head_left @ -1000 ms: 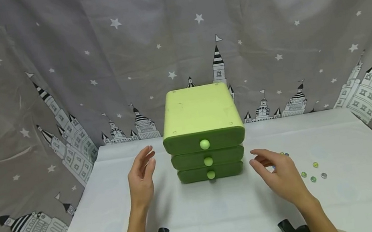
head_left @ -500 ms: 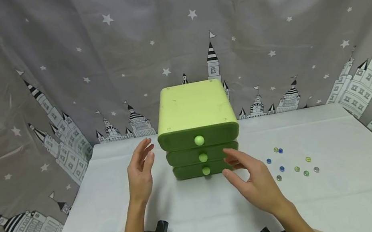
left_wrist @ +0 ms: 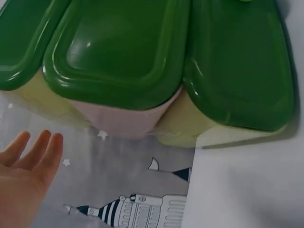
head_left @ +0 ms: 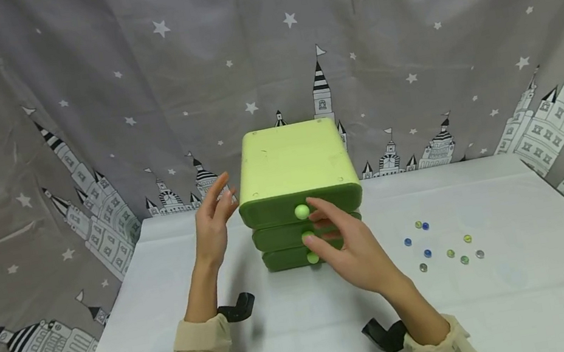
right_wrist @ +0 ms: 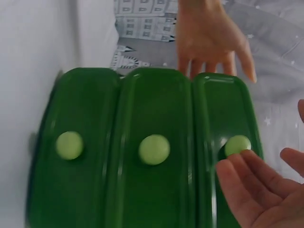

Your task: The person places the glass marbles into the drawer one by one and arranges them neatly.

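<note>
A small cabinet with a yellow-green top and three dark green drawers, each with a round light green knob, stands at the middle of the table. My right hand is in front of it, fingers loosely bent. In the right wrist view its fingertips come right at the top drawer's knob without curling round it. Beside the cabinet's left side, my left hand is raised with fingers spread, holding nothing. The left wrist view shows that hand apart from the drawer fronts.
Several small glass beads, blue, green, yellowish and clear, lie on the white tablecloth to the right. A grey curtain with castles and stars hangs behind the table. Each wrist wears a black camera mount.
My right hand has moved left from beside the beads to the cabinet's front and up to the top knob. My left hand has risen forward beside the cabinet. The drawers have not moved.
</note>
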Demonstrator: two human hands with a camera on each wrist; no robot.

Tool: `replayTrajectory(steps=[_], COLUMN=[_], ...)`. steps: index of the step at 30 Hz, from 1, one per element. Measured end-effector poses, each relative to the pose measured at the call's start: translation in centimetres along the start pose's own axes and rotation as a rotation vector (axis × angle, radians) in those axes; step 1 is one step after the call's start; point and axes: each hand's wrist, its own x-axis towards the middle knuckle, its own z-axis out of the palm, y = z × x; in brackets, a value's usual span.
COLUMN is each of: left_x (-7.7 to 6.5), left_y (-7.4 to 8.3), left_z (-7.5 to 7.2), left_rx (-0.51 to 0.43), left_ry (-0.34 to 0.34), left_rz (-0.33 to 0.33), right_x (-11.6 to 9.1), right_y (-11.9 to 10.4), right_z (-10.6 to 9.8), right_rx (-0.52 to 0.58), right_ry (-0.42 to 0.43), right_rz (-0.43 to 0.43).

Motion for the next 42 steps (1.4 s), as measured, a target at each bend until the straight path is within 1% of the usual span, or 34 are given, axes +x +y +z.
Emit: replayTrajectory(steps=[2,6,10,13,15,18,20,22,24,28,30,33,38,42], left_x=[0.6,1.6,2.4,2.7,2.8,2.9,3.0,3.1,3.1,3.2,3.1,3.0,2.9,2.9], left_y=[-0.2,-0.6,-0.7,-0.5,-0.1,0.5,0.8,0.7,0.7,0.7,0.7,0.5,0.4,0.4], left_z=[0.1,0.4,0.4,0.4,0.5,0.6,0.7,0.7,0.7,0.8,0.8,0.9,0.9,0.9], left_rx=[-0.008,-0.007,-0.01,-0.01,0.006,0.028,0.039,0.037,0.022,-0.022,-0.035,-0.019,-0.021,-0.033], left_ry=[-0.04,-0.11,-0.158,-0.198,-0.221,-0.255,-0.265,-0.273,-0.277,-0.295,-0.299,-0.291,-0.282,-0.28], left_rz=[-0.028,-0.078,-0.101,-0.121,-0.136,-0.16,-0.18,-0.199,-0.216,-0.216,-0.211,-0.2,-0.194,-0.215], right_x=[0.5,1.1,1.4,1.5,1.6,1.7,1.8,1.8,1.8,1.8,1.8,1.8,1.9,1.9], right_y=[-0.3,-0.8,-0.8,-0.5,-0.3,-0.1,0.1,0.2,0.3,0.6,0.8,1.1,1.2,1.2], right_z=[0.1,0.2,0.3,0.3,0.2,0.1,0.0,-0.1,-0.2,-0.2,-0.1,0.3,0.7,0.8], right_rx=[-0.017,-0.084,-0.117,-0.108,-0.094,-0.062,-0.035,0.015,0.068,0.154,0.172,0.179,0.167,0.169], right_ry=[-0.001,-0.005,-0.018,-0.002,0.006,-0.002,-0.02,-0.037,-0.051,-0.083,-0.102,-0.118,-0.101,-0.089], right_rz=[0.02,0.056,0.064,0.064,0.066,0.066,0.065,0.073,0.095,0.163,0.19,0.212,0.21,0.221])
